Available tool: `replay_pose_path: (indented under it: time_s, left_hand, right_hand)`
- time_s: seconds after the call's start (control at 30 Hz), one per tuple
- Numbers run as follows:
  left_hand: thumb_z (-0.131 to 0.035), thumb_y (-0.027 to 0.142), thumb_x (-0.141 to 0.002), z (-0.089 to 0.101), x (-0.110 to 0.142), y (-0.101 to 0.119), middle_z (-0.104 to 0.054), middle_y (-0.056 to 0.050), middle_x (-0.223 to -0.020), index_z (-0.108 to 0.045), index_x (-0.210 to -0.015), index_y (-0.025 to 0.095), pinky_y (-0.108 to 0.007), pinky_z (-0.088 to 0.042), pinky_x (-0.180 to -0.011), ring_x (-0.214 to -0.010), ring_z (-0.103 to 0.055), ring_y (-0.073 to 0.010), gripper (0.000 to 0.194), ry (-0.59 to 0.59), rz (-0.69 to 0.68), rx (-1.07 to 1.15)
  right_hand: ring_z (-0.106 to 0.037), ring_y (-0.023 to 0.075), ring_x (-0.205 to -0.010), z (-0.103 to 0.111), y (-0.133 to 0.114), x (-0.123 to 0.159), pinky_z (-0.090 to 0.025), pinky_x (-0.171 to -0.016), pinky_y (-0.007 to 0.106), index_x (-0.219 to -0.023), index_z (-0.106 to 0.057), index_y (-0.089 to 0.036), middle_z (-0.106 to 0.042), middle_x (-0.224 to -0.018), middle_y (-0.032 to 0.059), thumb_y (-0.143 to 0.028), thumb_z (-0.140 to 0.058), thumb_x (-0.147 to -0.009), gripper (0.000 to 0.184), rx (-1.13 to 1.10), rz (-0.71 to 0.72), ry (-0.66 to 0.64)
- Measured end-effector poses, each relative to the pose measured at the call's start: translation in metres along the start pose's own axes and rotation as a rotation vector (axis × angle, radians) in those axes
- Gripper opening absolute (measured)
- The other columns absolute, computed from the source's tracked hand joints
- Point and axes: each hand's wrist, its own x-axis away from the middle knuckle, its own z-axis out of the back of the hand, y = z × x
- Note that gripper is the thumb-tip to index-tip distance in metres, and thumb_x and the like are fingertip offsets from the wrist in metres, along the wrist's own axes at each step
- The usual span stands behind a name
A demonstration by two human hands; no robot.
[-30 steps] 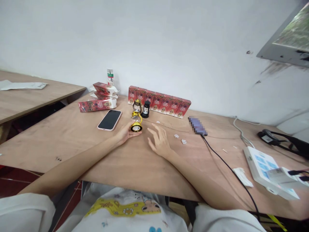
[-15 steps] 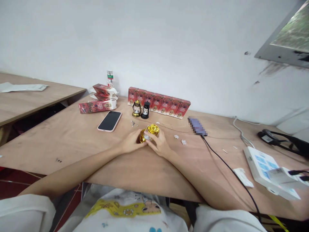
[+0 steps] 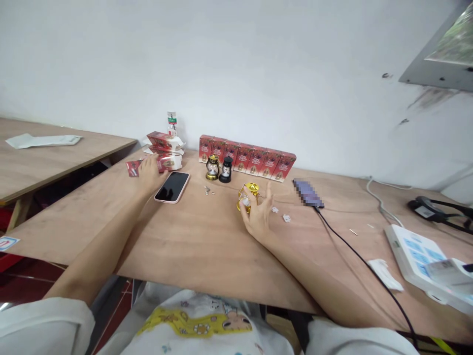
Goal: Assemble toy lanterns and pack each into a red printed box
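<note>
No wording legible. Print on the red boxes (image 3: 257,160) too small to be read; same for the bottle label (image 3: 172,120), power strip (image 3: 417,254) panels and black frame's white tag (image 3: 424,211). Red mark on corner sticker (image 3: 8,243) unclear.

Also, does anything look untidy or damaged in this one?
Somewhat: the red boxes at the left lie jumbled with flaps open, unlike the neat row. White scraps litter the table, and dark smudges mar the wall at upper right.

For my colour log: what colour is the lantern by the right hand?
Shiny gold; the head view shows the lantern best.
</note>
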Motion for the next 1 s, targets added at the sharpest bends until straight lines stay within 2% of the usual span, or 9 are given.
replay_pose_path:
  time_s: [0.07, 0.2, 0.3, 0.43, 0.53, 0.63, 0.73, 0.87, 1.0]
  left_hand:
    - [-0.054, 0.028, -0.077, -0.002, -0.004, -0.014, -0.039, -0.018, -0.140, -0.036, -0.132, 0.005, -0.045, -0.019, -0.109, -0.132, -0.029, -0.0356, 0.062, -0.016, 0.037, -0.056]
    - [-0.055, 0.037, -0.079, -0.009, -0.021, -0.028, -0.031, -0.015, -0.146, -0.032, -0.135, 0.007, -0.047, -0.011, -0.110, -0.134, -0.024, -0.0359, 0.068, -0.101, -0.082, -0.162]
    - [-0.057, 0.051, -0.077, -0.009, -0.040, -0.035, -0.032, -0.018, -0.145, -0.031, -0.135, 0.008, -0.051, -0.010, -0.108, -0.134, -0.022, -0.0375, 0.077, -0.187, -0.100, -0.257]
    - [-0.051, 0.058, -0.080, -0.004, -0.049, -0.041, -0.040, -0.023, -0.138, -0.033, -0.132, 0.004, -0.059, -0.018, -0.101, -0.125, -0.035, -0.0386, 0.077, -0.336, -0.155, -0.387]
    - [-0.044, 0.060, -0.083, 0.003, -0.045, -0.037, -0.050, -0.022, -0.127, -0.043, -0.122, 0.005, -0.055, -0.027, -0.095, -0.117, -0.043, -0.0383, 0.068, -0.252, -0.185, -0.445]
    - [-0.043, 0.064, -0.082, 0.009, -0.037, -0.021, -0.057, -0.018, -0.117, -0.046, -0.119, 0.007, -0.049, -0.031, -0.092, -0.109, -0.050, -0.0349, 0.068, -0.046, -0.232, -0.404]
    - [-0.050, 0.062, -0.078, 0.017, -0.020, 0.007, -0.062, -0.017, -0.110, -0.047, -0.120, 0.008, -0.045, -0.034, -0.092, -0.105, -0.055, -0.0329, 0.069, 0.100, -0.398, -0.295]
    - [-0.059, 0.057, -0.074, 0.021, 0.019, 0.052, -0.061, -0.015, -0.117, -0.044, -0.127, 0.015, -0.041, -0.041, -0.091, -0.106, -0.058, -0.0296, 0.070, 0.074, -0.755, -0.157]
    - [-0.063, 0.051, -0.075, 0.015, 0.053, 0.081, -0.062, -0.017, -0.117, -0.038, -0.133, 0.012, -0.040, -0.044, -0.093, -0.110, -0.058, -0.0285, 0.074, 0.149, -1.033, 0.000]
  right_hand:
    - [-0.013, 0.0398, -0.138, 0.001, -0.002, 0.003, -0.023, -0.100, 0.071, -0.127, -0.047, -0.027, -0.011, -0.149, 0.0120, -0.019, -0.052, -0.084, 0.044, 0.013, 0.114, 0.044]
    - [-0.028, 0.0363, -0.133, -0.001, -0.001, 0.010, -0.019, -0.104, 0.069, -0.120, -0.049, -0.034, -0.029, -0.140, 0.0069, -0.017, -0.056, -0.079, 0.045, -0.026, 0.317, 0.089]
    - [-0.035, 0.0330, -0.129, -0.002, -0.001, 0.012, -0.020, -0.105, 0.067, -0.119, -0.046, -0.036, -0.037, -0.131, 0.0051, -0.018, -0.055, -0.077, 0.047, 0.021, 0.354, 0.107]
    - [-0.039, 0.0297, -0.125, 0.000, -0.005, 0.007, -0.027, -0.105, 0.062, -0.118, -0.045, -0.028, -0.038, -0.128, 0.0074, -0.015, -0.054, -0.075, 0.046, 0.062, 0.395, 0.211]
    - [-0.041, 0.0284, -0.123, 0.002, -0.007, 0.003, -0.028, -0.105, 0.059, -0.114, -0.047, -0.026, -0.040, -0.126, 0.0080, -0.015, -0.053, -0.075, 0.041, 0.061, 0.413, 0.243]
    - [-0.043, 0.0271, -0.121, 0.002, -0.006, 0.002, -0.029, -0.105, 0.057, -0.113, -0.048, -0.025, -0.042, -0.123, 0.0079, -0.014, -0.053, -0.075, 0.040, 0.024, 0.432, 0.270]
    - [-0.048, 0.0237, -0.116, 0.002, -0.005, 0.002, -0.038, -0.101, 0.051, -0.120, -0.044, -0.024, -0.046, -0.121, 0.0092, -0.011, -0.052, -0.076, 0.047, -0.061, 0.473, 0.237]
    - [-0.055, 0.0207, -0.107, 0.003, -0.004, 0.002, -0.050, -0.088, 0.038, -0.133, -0.032, -0.019, -0.053, -0.117, 0.0133, -0.010, -0.048, -0.081, 0.054, -0.145, 0.495, 0.114]
    - [-0.054, 0.0239, -0.112, 0.005, -0.006, 0.002, -0.052, -0.086, 0.038, -0.136, -0.030, -0.017, -0.050, -0.125, 0.0168, -0.014, -0.049, -0.083, 0.056, -0.131, 0.505, 0.104]
